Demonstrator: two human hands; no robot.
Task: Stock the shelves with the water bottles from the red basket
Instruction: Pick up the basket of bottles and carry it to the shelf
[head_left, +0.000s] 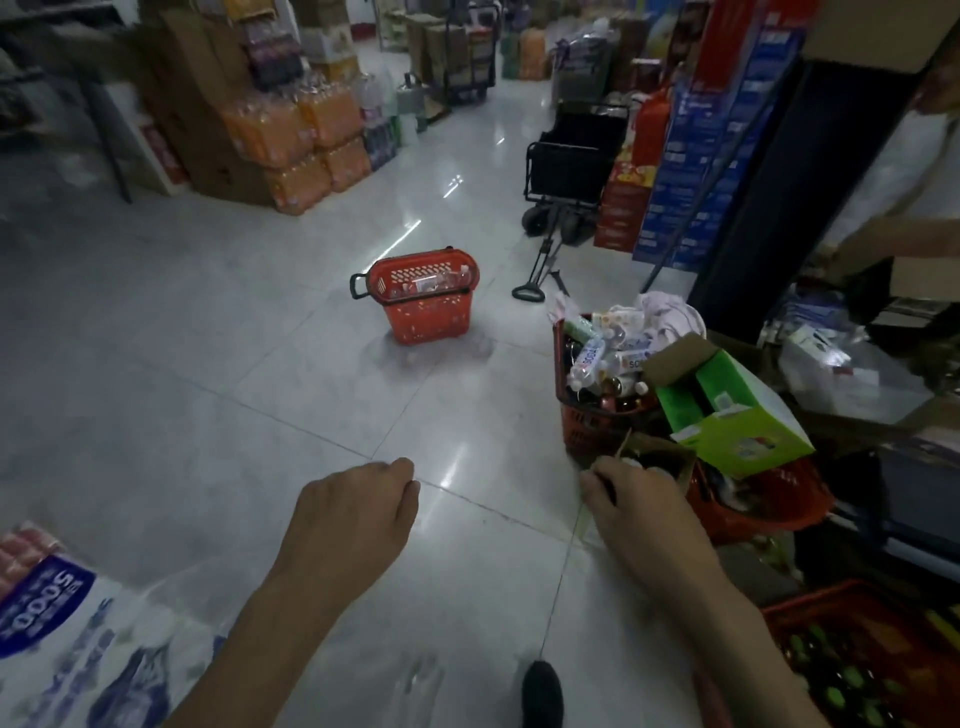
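Note:
A red basket (423, 296) with a black handle stands on the tiled floor in the middle of the aisle, with clear water bottles (441, 278) lying inside. It is well ahead of both hands. My left hand (358, 512) hangs over the floor with its fingers loosely curled, holding nothing. My right hand (641, 512) is near a small open cardboard box (657, 452) at the right; its fingers are curled, and what they touch is hidden.
A second red basket (587, 423) full of mixed bottles stands at the right, beside a green carton (737, 410). More red baskets (769, 512) lie lower right. A black folding cart (571, 166) stands further back. Orange drink packs (306, 145) are stacked left. Another person's arm (893, 239) reaches in at the right.

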